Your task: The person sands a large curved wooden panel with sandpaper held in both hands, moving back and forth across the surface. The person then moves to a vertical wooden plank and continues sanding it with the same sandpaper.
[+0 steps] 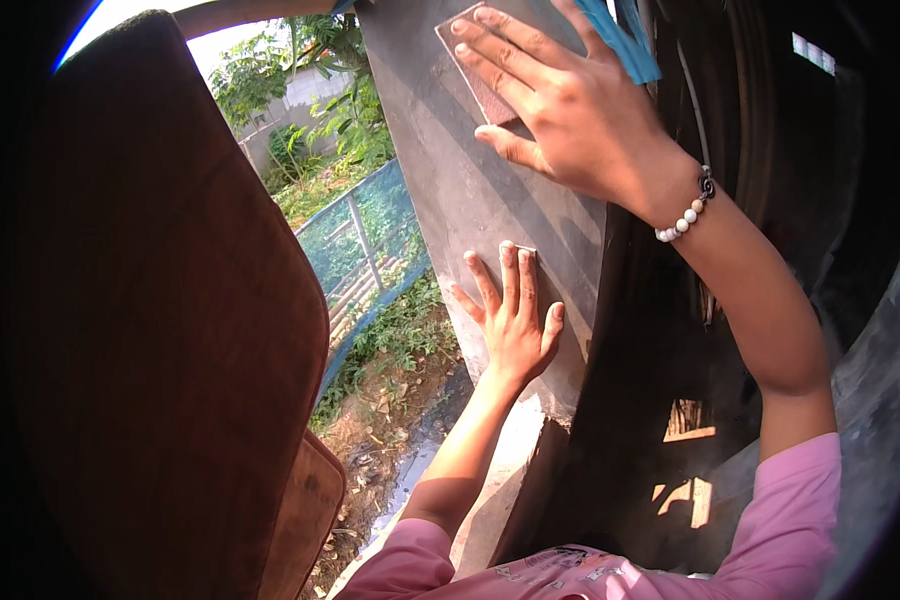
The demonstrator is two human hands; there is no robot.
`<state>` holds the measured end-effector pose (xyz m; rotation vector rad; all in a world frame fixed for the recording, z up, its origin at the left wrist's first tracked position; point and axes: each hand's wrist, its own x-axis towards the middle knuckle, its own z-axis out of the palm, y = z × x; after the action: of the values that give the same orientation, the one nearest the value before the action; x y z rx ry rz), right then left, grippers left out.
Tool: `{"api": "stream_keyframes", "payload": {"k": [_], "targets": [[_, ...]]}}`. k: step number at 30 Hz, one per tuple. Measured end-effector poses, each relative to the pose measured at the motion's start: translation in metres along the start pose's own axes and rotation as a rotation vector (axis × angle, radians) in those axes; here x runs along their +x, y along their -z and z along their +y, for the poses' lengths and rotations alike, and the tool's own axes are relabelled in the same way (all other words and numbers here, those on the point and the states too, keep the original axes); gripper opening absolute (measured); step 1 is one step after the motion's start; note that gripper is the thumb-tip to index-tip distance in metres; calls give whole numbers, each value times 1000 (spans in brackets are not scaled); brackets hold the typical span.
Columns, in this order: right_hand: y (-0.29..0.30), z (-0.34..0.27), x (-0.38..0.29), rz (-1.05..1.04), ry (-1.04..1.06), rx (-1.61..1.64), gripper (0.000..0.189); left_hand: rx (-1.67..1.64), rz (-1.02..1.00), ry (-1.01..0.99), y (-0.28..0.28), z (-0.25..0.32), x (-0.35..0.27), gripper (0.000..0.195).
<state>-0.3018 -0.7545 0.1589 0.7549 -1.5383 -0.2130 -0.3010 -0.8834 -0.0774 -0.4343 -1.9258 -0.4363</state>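
Note:
Flat on a grey, smooth-faced pillar or wall end [435, 195] lies my right hand [562, 97], its fingers spread over a reddish-brown flat pad, perhaps sandpaper or a sanding block [487, 97], which it presses to the surface. A bracelet of pale beads [686, 217] circles that wrist. Lower down, my left hand [510, 315] rests with spread fingers on the same surface. A thin pale edge of something small [526, 248] shows at its middle fingertips; the rest of it is hidden, and I cannot tell what it is.
A dark brown wooden shutter or door panel [195, 300] stands close on the left. Blue netting on a frame [375, 232], plants and muddy ground lie outside beyond the opening. Blue cloth or plastic [630, 45] hangs by my right hand. To the right is a dark interior.

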Motion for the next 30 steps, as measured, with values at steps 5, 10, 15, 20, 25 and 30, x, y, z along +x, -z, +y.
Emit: {"api": "stream_keyframes", "payload": {"k": [5,10,15,20,25,30], "targets": [[5,-10,10,-134,142,-105,61,44,60,150,20,-25,57,75],[16,-5,15,-78,29,-42,66,-49,53,190,23,-4,47,73],[3,-13,21,-144,107,-132,61,11,-58,120,11,17,-5,75],[-12,-15,11,7,65,-257,52,-24,-95,132,8,14,-20,79],[-14,-23,6,-96,180,-295,56,-41,-126,149,13,15,-23,79],[-8,-25,10,56,-82,-212,61,50,-155,121,14,17,-25,77]]}}
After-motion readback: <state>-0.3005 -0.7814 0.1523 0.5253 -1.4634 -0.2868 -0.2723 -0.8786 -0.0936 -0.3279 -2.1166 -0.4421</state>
